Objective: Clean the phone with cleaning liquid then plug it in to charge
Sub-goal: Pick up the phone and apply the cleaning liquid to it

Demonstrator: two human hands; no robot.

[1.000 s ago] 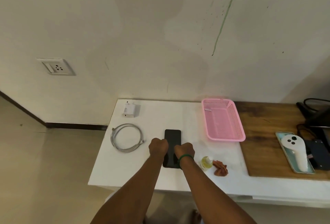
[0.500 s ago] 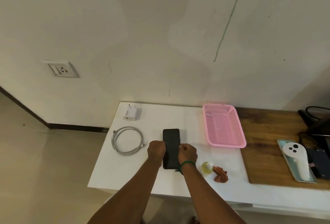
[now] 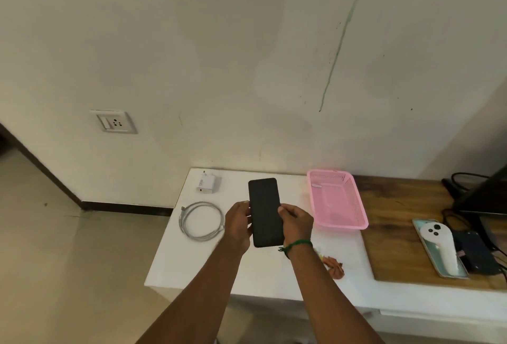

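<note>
The phone (image 3: 265, 212) was lying flat on the white worktop (image 3: 263, 269) a moment ago, and now both hands have picked it up. It is in the air above the worktop, dark screen facing up.

There is one phone, one white charger block (image 3: 206, 183), one grey cable (image 3: 201, 221), one pink basket (image 3: 337, 203), one small brown cloth (image 3: 334, 266) and one wall socket (image 3: 114, 122). The cleaning bottle is mostly hidden behind the right arm, so I can only see a bit of yellow there.

The left hand (image 3: 238, 223) holds the phone's left edge, and the right hand (image 3: 297, 224) holds the right edge. The fingers of both hands are curled around the sides, pinching the phone between them. The top half of the phone sticks out past the fingers.

The phone is a flat, smooth, black rectangle with round corners. The cable is wound in a loose ring near the left hand. The charger block is a little box at the back of the worktop. The basket is plastic with tiny holes in its walls. The cloth is crumpled. A green band (image 3: 296, 245) goes around the right wrist. To the right is a brown wooden board (image 3: 395, 234).
</note>
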